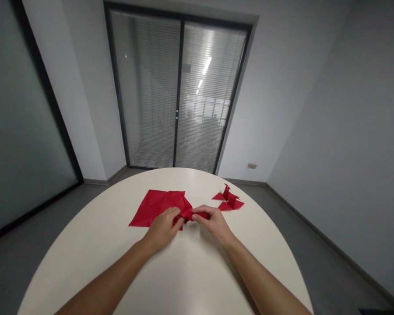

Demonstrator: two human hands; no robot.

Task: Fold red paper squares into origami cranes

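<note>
Between my hands is a partly folded piece of red origami paper (187, 213), with pointed flaps sticking out. My left hand (164, 226) is closed on its left side, thumb and fingers pinching the paper. From the right, my right hand (213, 222) pinches another part between thumb and fingertips. The fingers hide much of the folded shape. Behind and left of my left hand, a flat red paper sheet (156, 203) with creases lies on the table, partly covered by that hand and the folded piece.
Finished-looking red paper cranes (229, 200) stand close together on the right side of the round white table (190, 280). Beyond the table are a glass door with blinds (177, 92) and grey walls; a wall socket (252, 166) sits low on the right.
</note>
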